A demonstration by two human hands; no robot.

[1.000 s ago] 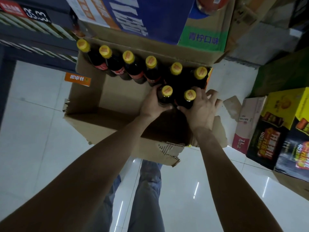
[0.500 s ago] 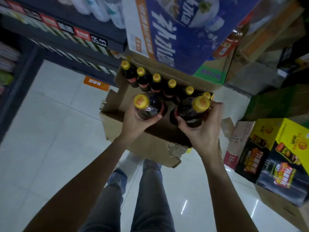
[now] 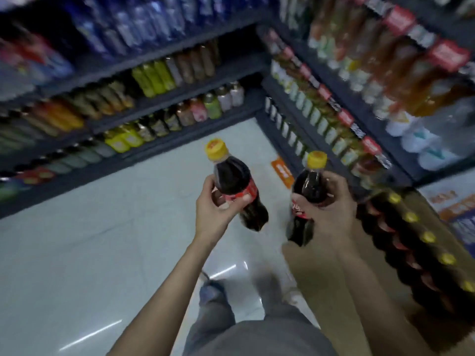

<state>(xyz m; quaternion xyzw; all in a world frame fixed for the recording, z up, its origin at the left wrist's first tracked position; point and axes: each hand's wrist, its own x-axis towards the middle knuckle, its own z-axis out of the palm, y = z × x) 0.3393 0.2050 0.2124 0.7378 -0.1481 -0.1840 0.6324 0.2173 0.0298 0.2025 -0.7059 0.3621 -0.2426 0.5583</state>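
Note:
My left hand [image 3: 214, 210] grips a dark cola bottle [image 3: 235, 182] with a yellow cap and red label, held upright above the floor. My right hand [image 3: 331, 209] grips a second, matching cola bottle [image 3: 307, 194] just to the right of the first. Both bottles are lifted clear of the cardboard box [image 3: 341, 299] at the lower right, where a row of several yellow-capped cola bottles [image 3: 411, 242] still stands along its far side.
Dark shelves full of drink bottles run along the left [image 3: 154, 80] and the right [image 3: 347, 80], meeting in a corner ahead. Pale tiled floor [image 3: 90, 240] lies between them. An orange floor sticker [image 3: 282, 171] sits by the right shelf. My legs show at the bottom.
Both hands lifted one bottle each out of the box and carried them up and away. My view swung left from the box towards the drink shelves.

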